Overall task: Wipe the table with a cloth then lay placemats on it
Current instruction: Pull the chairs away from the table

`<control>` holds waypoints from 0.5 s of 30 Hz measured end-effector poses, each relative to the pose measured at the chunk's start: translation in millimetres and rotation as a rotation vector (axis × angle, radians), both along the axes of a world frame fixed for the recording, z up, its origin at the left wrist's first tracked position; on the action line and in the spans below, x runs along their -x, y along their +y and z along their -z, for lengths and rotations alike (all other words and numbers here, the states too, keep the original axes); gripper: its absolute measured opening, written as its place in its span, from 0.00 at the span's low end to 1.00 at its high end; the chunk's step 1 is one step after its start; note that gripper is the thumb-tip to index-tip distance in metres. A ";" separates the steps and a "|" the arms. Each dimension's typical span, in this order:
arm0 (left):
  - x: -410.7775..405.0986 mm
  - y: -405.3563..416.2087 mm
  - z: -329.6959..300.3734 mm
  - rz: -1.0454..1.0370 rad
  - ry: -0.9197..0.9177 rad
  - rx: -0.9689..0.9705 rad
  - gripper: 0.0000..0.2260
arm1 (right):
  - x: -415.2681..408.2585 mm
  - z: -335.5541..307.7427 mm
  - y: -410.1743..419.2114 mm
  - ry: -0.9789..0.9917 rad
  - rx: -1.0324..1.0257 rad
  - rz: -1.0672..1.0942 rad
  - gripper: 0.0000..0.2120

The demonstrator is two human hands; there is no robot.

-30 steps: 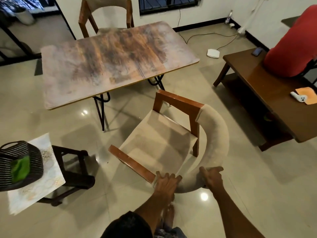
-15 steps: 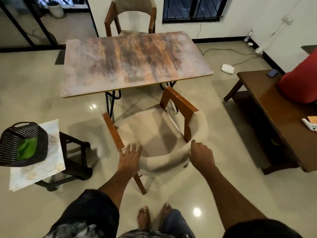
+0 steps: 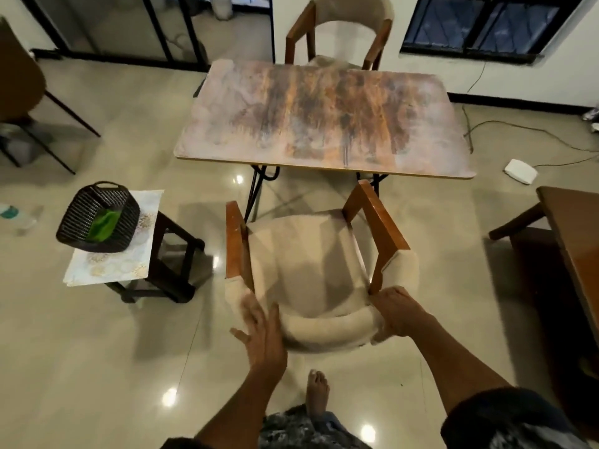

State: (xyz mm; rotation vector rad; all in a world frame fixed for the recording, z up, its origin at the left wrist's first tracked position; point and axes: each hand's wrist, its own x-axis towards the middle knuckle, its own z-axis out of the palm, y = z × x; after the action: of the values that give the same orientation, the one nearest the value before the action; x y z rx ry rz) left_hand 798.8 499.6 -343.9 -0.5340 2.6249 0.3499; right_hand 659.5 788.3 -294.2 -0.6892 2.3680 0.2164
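A person stands behind a cushioned chair (image 3: pixel 311 270) that faces the desk (image 3: pixel 324 121), whose worn top shows streaked brown patches. The right hand (image 3: pixel 397 311) grips the right end of the chair's padded back, its fingers curled round the cushion. The left hand (image 3: pixel 262 335) lies against the left end of the back with fingers straight and spread, holding nothing; it is blurred. To the left, well apart from the desk, a dark stool (image 3: pixel 168 254) carries a pale patterned placemat (image 3: pixel 110 264), and a black woven basket (image 3: pixel 97 218) stands on it with a green cloth (image 3: pixel 103 223) inside. A second chair (image 3: pixel 340 30) stands at the desk's far side.
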 end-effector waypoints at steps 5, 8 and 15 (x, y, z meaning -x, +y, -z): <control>13.5 4.3 -2.4 -0.306 0.037 -0.182 0.47 | -11.4 7.0 2.6 0.049 0.045 0.018 0.36; 12.1 -9.6 -1.1 -0.239 -0.017 -0.207 0.46 | -24.8 -0.2 -6.8 0.024 0.027 0.056 0.32; 31.8 -38.7 -10.0 -0.542 0.090 -0.530 0.39 | -40.7 -14.6 -27.1 0.018 0.032 0.071 0.28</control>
State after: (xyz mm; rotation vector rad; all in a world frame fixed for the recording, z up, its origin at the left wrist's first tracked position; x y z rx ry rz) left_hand 767.1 460.9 -333.9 -1.0409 2.2808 1.2129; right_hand 700.2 761.2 -279.5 -0.6191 2.4136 0.1553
